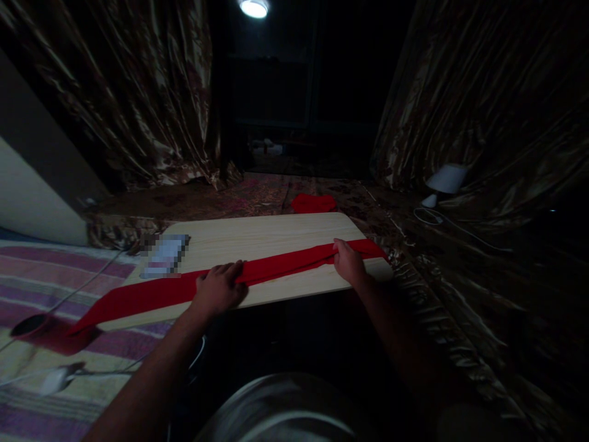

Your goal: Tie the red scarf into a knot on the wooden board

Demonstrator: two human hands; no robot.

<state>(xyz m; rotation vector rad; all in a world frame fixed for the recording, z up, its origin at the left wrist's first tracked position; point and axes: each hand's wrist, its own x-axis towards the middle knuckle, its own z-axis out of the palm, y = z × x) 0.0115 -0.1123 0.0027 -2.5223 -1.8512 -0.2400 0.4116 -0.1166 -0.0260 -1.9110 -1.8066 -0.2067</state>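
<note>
A long strip of red cloth stretches across a pale wooden board, and its left end hangs over the board's edge. My left hand rests on the strip near its middle, fingers bent over the cloth. Farther right, my right hand pinches the strip's near edge between thumb and fingers. Beyond my right hand the cloth runs on to the board's right edge. A phone-like device, partly blurred, lies on the board's left side.
Past the board's far edge lies another red cloth. A small white lamp with a cord stands at right. At left, a red round container and a white plug with cables lie on a striped cover.
</note>
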